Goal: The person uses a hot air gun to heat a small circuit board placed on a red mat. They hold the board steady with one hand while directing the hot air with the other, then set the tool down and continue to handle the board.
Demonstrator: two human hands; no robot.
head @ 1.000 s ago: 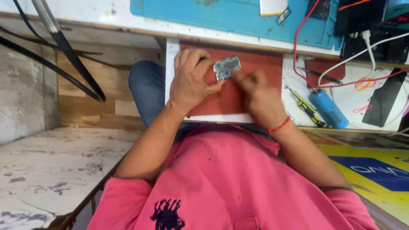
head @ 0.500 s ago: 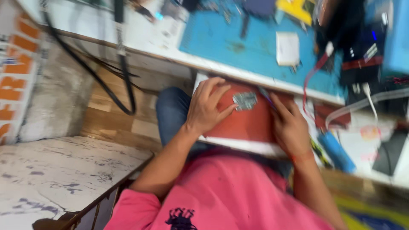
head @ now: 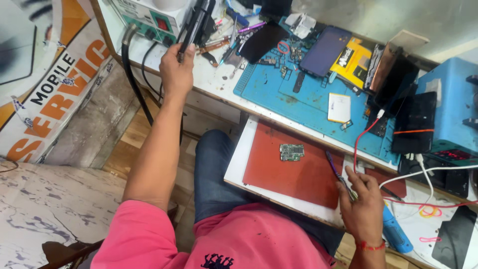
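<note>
My left hand (head: 176, 70) reaches up and left and grips the black handle of a hot-air tool (head: 194, 25) that rests beside a white rework station (head: 149, 17). My right hand (head: 362, 205) rests at the right edge of a red mat (head: 298, 172) and holds thin purple tweezers (head: 336, 172) pointing up-left. A small green circuit board (head: 292, 152) lies alone on the red mat, apart from both hands. The mat sits on a white board (head: 241, 157) across my lap.
A blue work mat (head: 303, 99) holds phones, a white battery (head: 339, 107) and small parts. A blue device (head: 450, 107) stands at the right with red and white cables. A blue tool (head: 396, 234) lies near my right wrist. A black hose (head: 132, 74) hangs left.
My left hand left the circuit board and reached up to the hot-air tool handle. My right hand drew back to the mat's right edge. The view swung upward.
</note>
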